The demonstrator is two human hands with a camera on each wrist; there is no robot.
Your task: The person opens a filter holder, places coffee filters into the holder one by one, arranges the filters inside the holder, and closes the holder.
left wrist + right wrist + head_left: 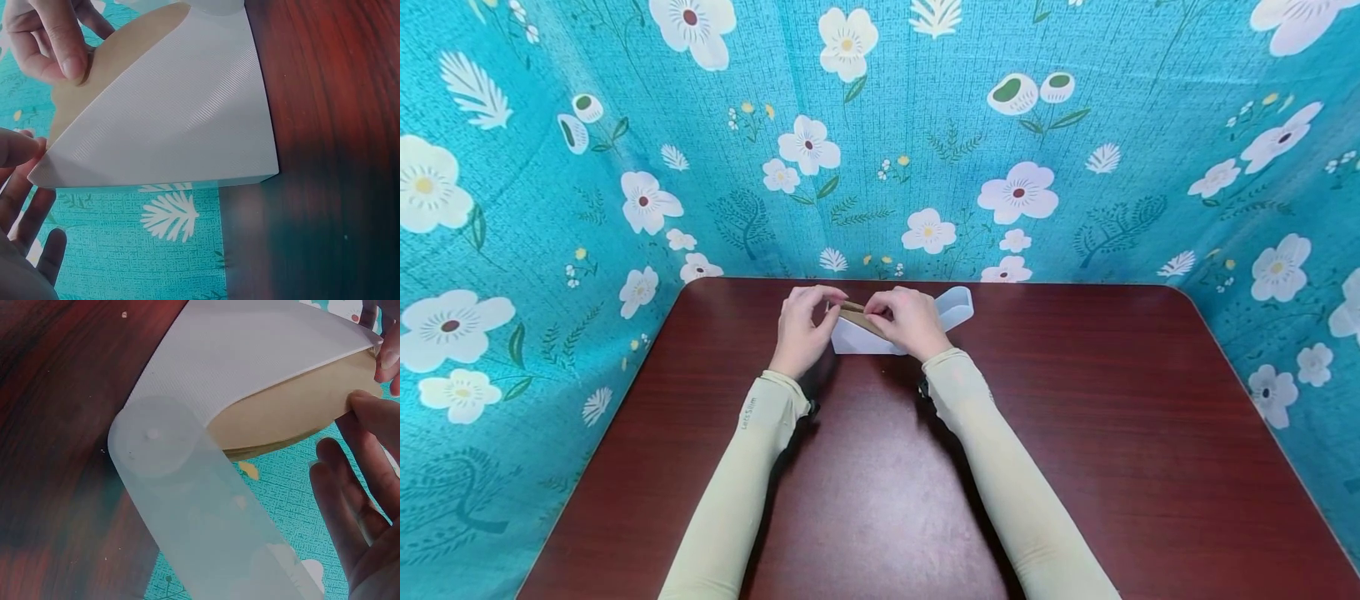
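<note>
A white ribbed holder (856, 340) with a slanted opening stands on the table towards the back. Brown paper coffee filters (140, 47) stick out above its slanted edge, their outline rounded. My left hand (803, 329) is at the holder's left end, thumb and forefinger pinching the corner of the filters. From the other side my right hand (916, 321) pinches their upper edge between thumb and forefinger. A translucent lid (206, 500) is swung out to the right on a round pivot. How far down the filters reach inside the holder is hidden.
The dark red-brown wooden table (1120, 417) extends on both sides of the arms. Behind and beside it hangs a turquoise flowered cloth (880, 150). The lid projects past the right hand, close to the table's back edge.
</note>
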